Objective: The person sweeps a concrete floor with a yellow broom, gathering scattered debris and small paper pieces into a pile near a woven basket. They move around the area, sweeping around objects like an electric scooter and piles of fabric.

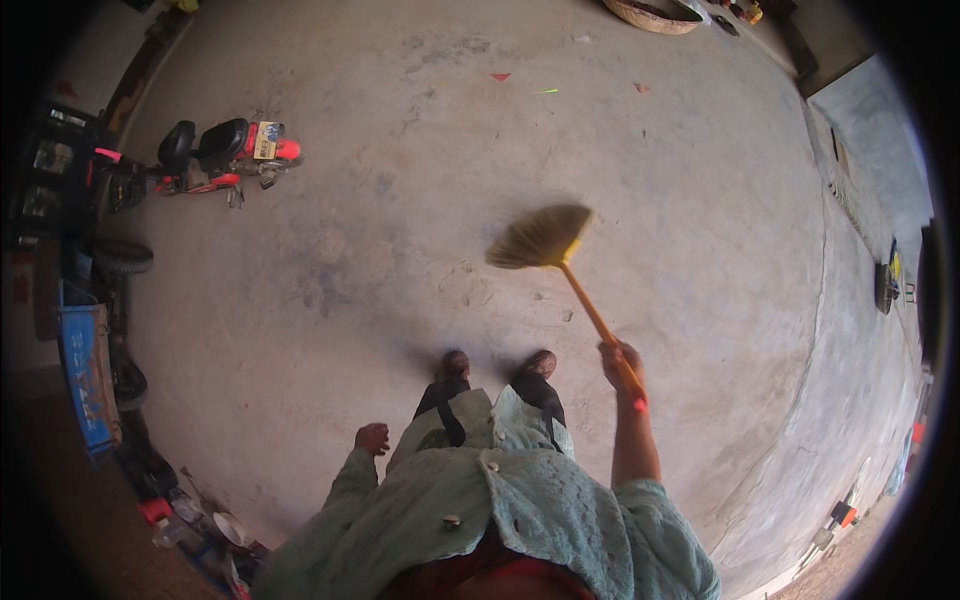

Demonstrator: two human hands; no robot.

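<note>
My right hand [622, 366] is closed around the wooden handle of a broom [545, 238]. The handle's red-tipped end lies along my forearm. The broom's fan-shaped straw head, bound in yellow at its neck, is over the concrete floor [400, 250] ahead of my feet and slightly blurred. Beside my left hip hangs my left hand [372, 438], its fingers curled in and nothing visible in them. My two brown shoes [540, 363] stand on the floor between the hands.
A red scooter [225, 155] with a black seat stands at the left, and a blue cart [90, 375] is at the left edge. Small red scraps [500, 77] and a green strip [545, 91] lie on the floor ahead. A round woven basket [655, 14] sits at the far right.
</note>
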